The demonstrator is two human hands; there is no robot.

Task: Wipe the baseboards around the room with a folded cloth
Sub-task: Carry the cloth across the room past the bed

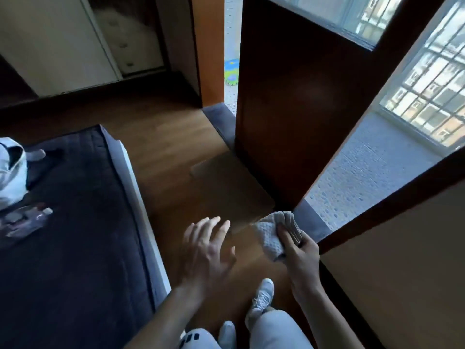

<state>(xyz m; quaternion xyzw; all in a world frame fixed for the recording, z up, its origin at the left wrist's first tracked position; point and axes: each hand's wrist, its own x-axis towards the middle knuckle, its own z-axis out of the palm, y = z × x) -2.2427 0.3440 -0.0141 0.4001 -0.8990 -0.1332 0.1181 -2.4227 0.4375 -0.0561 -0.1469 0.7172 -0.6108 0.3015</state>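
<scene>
At 5 o'clock in view, your right hand (pixel 299 250) pinches the folded cloth (pixel 268 238) by its stacked edges. Your left hand (pixel 208 248) hangs spread and empty. The cloth looks soft, light and floppy, so grip across the folds and press it flat onto the baseboard (pixel 346 311) at its 4 o'clock.

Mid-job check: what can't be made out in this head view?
All in the head view:
- Baseboard: too dark to judge dust; cut off by the bottom edge.
- Cloth: far part hidden by the right hand.
- Items on the bed: blurred, unidentifiable.
- Colourful thing past the door: mostly hidden by the door.
</scene>
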